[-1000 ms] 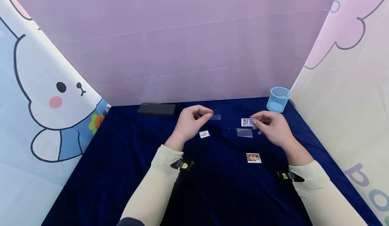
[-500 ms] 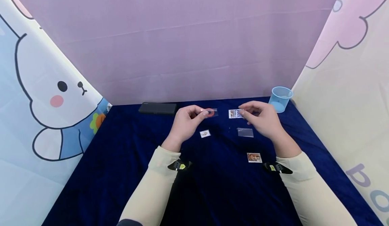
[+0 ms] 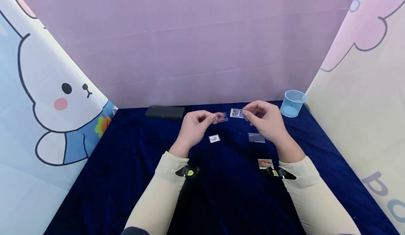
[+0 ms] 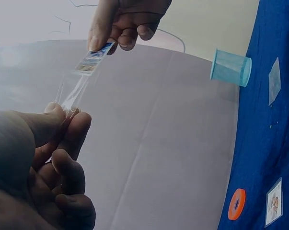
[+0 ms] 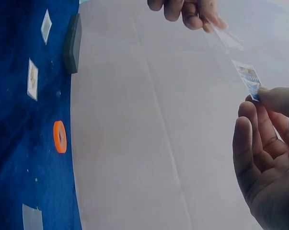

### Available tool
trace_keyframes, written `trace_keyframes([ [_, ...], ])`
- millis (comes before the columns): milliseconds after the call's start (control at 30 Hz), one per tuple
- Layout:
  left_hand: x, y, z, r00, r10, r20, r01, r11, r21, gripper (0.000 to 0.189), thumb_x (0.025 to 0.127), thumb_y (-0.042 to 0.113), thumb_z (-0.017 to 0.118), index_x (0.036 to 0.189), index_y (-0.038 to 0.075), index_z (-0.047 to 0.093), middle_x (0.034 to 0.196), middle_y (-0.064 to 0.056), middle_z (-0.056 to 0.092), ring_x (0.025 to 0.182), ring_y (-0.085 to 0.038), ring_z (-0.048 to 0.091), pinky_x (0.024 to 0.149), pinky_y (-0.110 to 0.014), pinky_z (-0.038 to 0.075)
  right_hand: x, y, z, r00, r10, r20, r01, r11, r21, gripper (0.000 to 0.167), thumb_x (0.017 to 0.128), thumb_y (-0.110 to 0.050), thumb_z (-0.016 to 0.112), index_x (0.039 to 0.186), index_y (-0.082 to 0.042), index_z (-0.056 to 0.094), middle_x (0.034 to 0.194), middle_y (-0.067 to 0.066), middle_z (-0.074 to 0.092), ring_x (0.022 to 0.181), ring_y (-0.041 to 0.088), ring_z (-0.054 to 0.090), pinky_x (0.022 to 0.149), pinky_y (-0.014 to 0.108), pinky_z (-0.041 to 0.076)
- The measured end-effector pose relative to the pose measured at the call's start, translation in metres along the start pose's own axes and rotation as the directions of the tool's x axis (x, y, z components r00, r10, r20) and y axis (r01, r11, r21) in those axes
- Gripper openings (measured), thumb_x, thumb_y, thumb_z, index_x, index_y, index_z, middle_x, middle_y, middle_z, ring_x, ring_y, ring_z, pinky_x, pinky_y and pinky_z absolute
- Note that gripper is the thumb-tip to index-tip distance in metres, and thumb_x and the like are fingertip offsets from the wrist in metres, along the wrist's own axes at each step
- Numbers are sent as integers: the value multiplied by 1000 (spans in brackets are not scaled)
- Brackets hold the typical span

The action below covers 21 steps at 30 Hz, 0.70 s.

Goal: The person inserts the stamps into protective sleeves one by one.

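Observation:
Between thumb and forefinger, my left hand (image 3: 193, 129) pinches a small clear plastic sleeve (image 3: 224, 117), raised above the table. My right hand (image 3: 267, 121) pinches a small printed card (image 3: 236, 113) by its right end. In the left wrist view the card (image 4: 89, 64) points down toward the sleeve's upper end and appears to overlap it. A narrow gap parts the two in the right wrist view, so whether they touch I cannot tell. Another clear sleeve (image 3: 256, 137) lies flat below my right hand. A white-bordered card (image 3: 214, 138) lies on the cloth near my left hand.
An orange ring (image 5: 60, 137) lies on the dark blue cloth (image 3: 227, 196). A black case (image 3: 165, 112) is at the back left, a blue see-through cup (image 3: 293, 104) at the back right. A brownish picture card (image 3: 264, 163) lies beside my right wrist. Fabric walls surround the table.
My right hand has moved left and up with the printed card, bringing it close to the sleeve. The left hand has stayed nearly in place, and its sleeve has changed tilt.

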<state>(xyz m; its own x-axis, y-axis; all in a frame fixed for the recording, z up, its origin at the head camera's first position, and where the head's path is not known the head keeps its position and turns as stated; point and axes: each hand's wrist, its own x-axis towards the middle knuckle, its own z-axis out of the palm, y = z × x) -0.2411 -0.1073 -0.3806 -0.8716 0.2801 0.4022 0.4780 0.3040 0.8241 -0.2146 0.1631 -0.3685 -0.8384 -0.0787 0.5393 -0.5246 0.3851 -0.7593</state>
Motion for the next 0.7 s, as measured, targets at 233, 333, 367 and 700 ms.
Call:
trace_keyframes([
  [233,1,2,2,1000,-3,-4,3,1000,9,26,102,38,71,88,19,82,88,8,76,80,-15,64,71,-34,50,-2,-23,1,1000,-17,-15,18,1000,15,3,98,-2,73,100,0,73,79,16,71,64,12,64,56,24,53],
  [333,0,3,2,1000,-11,-5,11,1000,27,24,102,37,71,87,22,82,85,9,76,79,-14,64,69,-33,47,-4,-33,1,1000,-24,-7,24,1000,17,4,98,-1,72,100,2,73,79,18,71,63,12,64,57,23,53],
  [367,0,3,1,1000,-15,-5,15,999,34,23,102,37,71,87,23,82,84,9,76,79,-14,65,69,-33,47,-5,-34,1,1000,-23,-2,23,1000,17,4,98,0,72,100,2,73,79,18,70,63,12,64,57,23,53],
  [700,1,1,2,1000,-9,-1,9,999,36,27,101,39,71,89,17,82,80,11,75,78,-18,68,70,-34,49,-1,-8,5,999,4,42,-4,1000,9,5,97,-3,75,102,-3,74,81,14,72,65,23,65,56,24,53],
])
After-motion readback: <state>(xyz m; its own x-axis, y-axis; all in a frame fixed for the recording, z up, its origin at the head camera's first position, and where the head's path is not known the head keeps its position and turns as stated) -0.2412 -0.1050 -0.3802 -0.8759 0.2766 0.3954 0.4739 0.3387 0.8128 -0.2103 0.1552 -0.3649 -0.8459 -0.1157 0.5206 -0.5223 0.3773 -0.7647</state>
